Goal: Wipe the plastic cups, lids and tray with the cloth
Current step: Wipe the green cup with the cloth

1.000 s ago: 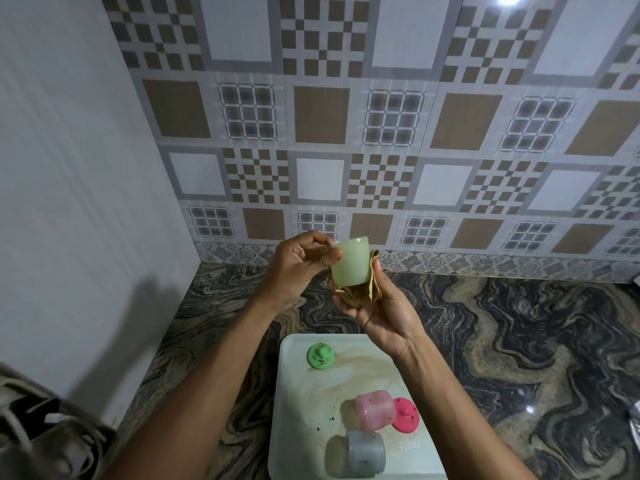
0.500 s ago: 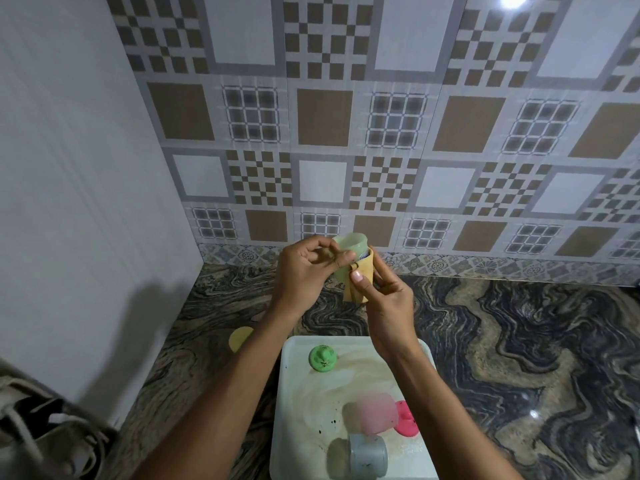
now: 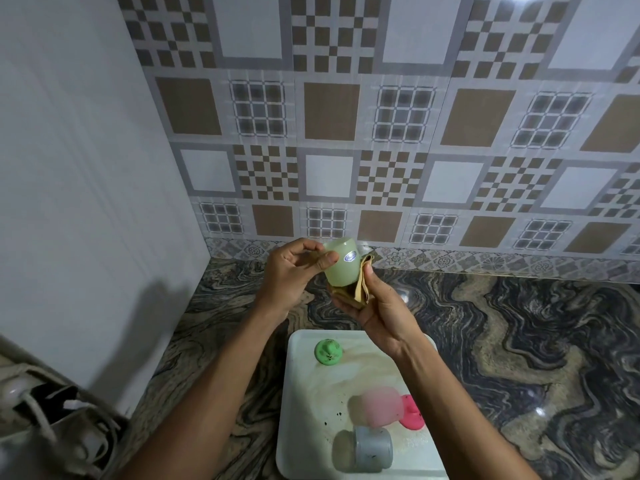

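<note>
Marbled counter (image 3: 519, 341); cloth (image 3: 360, 289), seemingly frosted cup (image 3: 341, 268).

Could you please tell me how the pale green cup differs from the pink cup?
The pale green plastic cup is held aloft against a tan cloth and shows an oval sticker; the pink plastic cup lies on its side on the white tray, no sticker visible. Both are translucent.

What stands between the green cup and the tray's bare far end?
Only the right hand with the cloth, cupped under the green cup. On the tray, the green lid lies left of that spot.
</note>
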